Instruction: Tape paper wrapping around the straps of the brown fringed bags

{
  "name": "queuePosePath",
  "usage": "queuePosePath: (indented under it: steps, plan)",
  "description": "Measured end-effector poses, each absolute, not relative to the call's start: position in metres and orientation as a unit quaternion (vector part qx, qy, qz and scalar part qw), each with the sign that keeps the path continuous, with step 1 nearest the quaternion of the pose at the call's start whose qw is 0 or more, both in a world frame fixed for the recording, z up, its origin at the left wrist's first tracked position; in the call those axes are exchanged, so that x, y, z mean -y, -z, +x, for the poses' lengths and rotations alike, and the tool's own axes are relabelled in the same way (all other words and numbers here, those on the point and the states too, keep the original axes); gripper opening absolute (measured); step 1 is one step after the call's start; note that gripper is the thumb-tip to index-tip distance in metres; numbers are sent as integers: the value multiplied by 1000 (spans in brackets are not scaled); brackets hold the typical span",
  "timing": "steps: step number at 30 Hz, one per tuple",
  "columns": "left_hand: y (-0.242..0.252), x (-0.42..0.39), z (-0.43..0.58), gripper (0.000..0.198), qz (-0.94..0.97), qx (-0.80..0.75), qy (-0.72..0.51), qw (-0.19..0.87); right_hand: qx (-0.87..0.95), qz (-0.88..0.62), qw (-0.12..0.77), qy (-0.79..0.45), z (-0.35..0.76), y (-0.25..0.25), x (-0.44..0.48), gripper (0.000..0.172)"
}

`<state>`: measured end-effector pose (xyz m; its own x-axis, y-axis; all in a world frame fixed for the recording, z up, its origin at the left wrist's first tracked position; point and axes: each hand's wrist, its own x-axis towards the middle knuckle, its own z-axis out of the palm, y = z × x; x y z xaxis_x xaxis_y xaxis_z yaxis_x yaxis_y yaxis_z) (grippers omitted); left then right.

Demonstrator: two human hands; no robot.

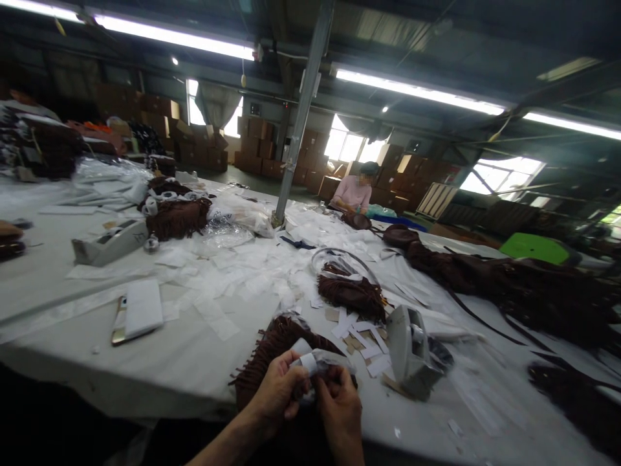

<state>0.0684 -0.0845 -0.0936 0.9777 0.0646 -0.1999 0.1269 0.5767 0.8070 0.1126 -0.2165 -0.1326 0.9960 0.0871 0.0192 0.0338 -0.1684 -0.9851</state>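
Observation:
A dark brown fringed bag (262, 355) lies at the table's near edge, partly hidden by my hands. Above it, my left hand (275, 389) is closed, with thumb and fingers pinching a white strip (307, 364). Close beside it on the right, my right hand (340, 402) is also closed, its fingertips gripping thin translucent wrapping (332, 358) that runs over from the strip. What the strip and wrapping go around is hidden by my fingers.
A tape dispenser (406, 349) stands right of my hands, by scattered paper pieces (363, 340). Another fringed bag (350, 292) lies beyond. At left are a phone (119, 323) under a white block and a second dispenser (114, 243). Across the table is a person (353, 192).

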Motion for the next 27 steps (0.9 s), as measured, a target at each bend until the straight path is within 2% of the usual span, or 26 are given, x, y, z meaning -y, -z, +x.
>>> queuePosePath:
  steps: [14, 27]
  plan:
    - [101, 88, 75, 30, 480, -94, 22, 872, 32, -737, 674, -19, 106, 123, 214, 46]
    - [105, 89, 73, 29, 526, -82, 6, 846, 33, -760, 649, -22, 103, 126, 211, 46]
